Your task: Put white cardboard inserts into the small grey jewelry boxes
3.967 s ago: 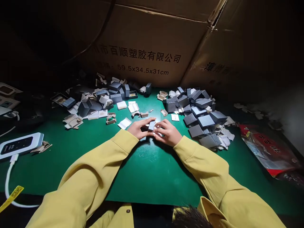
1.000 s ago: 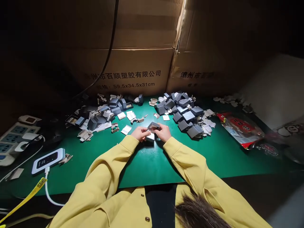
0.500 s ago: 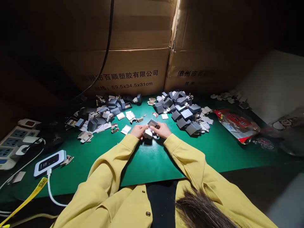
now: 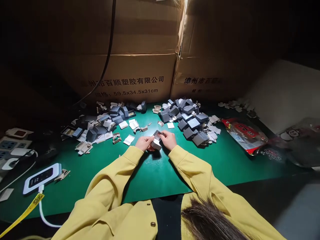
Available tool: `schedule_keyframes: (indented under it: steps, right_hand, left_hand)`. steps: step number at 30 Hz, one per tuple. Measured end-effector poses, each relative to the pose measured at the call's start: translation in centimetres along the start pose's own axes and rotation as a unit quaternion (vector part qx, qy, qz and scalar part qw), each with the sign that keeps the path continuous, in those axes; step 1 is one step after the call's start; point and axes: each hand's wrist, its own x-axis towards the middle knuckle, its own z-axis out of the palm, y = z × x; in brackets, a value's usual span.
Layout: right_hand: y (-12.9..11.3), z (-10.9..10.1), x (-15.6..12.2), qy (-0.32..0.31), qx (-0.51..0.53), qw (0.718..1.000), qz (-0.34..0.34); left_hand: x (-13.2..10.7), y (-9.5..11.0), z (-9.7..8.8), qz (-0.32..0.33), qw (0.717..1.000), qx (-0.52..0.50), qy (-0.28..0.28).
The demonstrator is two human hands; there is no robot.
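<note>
A small grey cardboard box [image 4: 156, 144] with a pale inside is held between both hands above the green table [image 4: 147, 181]. My left hand [image 4: 144, 143] grips its left side, thumb on top. At its upper right edge, my right hand [image 4: 168, 139] pinches the box with thumb and fingers. Beyond the hands to the right lies a heap of small dark grey boxes [image 4: 192, 121]. Another pile of grey boxes [image 4: 93, 133] mixed with white paper pieces lies to the left. A white card piece [image 4: 129, 139] rests close to my left hand.
Large brown cartons [image 4: 125, 73] stand along the back. At left are a power strip [image 4: 12, 146] and a white device [image 4: 42, 178] with a cable. A red plastic bag [image 4: 246, 135] lies at right. A black cable [image 4: 110, 50] hangs down in front of the cartons.
The view has shifted slightly, so the scene sits lower and further left. The box in my hands has turned, and its pale, open side now shows more. Both hands stay on it.
</note>
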Motion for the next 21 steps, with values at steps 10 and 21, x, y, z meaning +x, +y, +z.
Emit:
schedule_keyframes:
  steps: [10,21]
  right_hand:
    - [-2.1,0.0,-1.1,-0.014,0.219,0.973,0.072]
    - [-3.8,-0.7,-1.7,-0.175,0.303,0.919,0.181]
  left_hand:
    - [-0.2,-2.2,-0.2,0.152,0.982,-0.079,0.077]
    - [-0.2,-3.1,-1.3,0.502,0.837,0.2,0.085]
